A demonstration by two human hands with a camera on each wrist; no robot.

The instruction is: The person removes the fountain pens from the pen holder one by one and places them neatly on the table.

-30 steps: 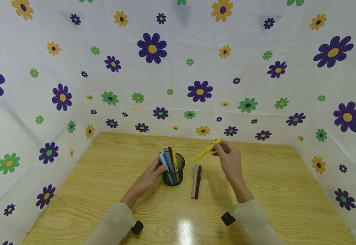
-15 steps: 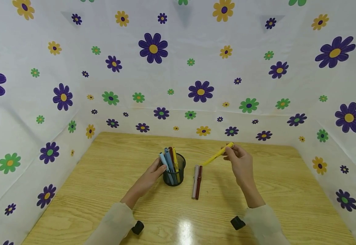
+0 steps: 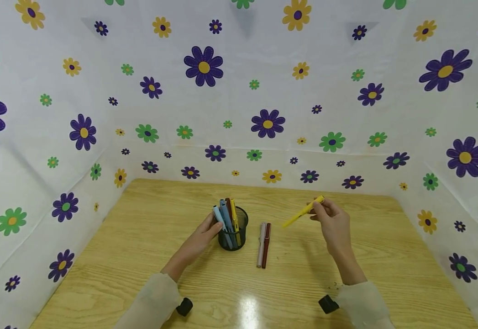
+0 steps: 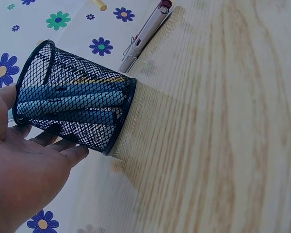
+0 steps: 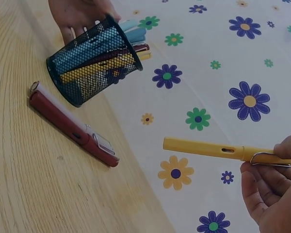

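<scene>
My left hand [image 3: 197, 240] holds the black mesh pen holder [image 3: 243, 221] from its left side, thumb at the rim and fingers round the far side. Two blue pens, a dark red one and a yellow one stand leaning inside the holder, as the right wrist view shows through the mesh. Right of it, my right hand [image 3: 334, 224] pinches another yellow pen [image 5: 199, 148] by its clip end, above the table, its other end pointing left. Between the hands, a pale pink pen [image 3: 260, 246] and a dark red pen [image 3: 266, 246] lie side by side on the table.
The wooden table [image 3: 140, 210] is bounded at the back and both sides by white cloth [image 3: 239, 100] printed with flowers. Black devices sit at the left wrist [image 3: 184, 306] and the right wrist [image 3: 328, 304].
My right hand has carried the yellow pen to the right and slightly nearer, away from the two pens on the table. The left hand and the pen holder have stayed put.
</scene>
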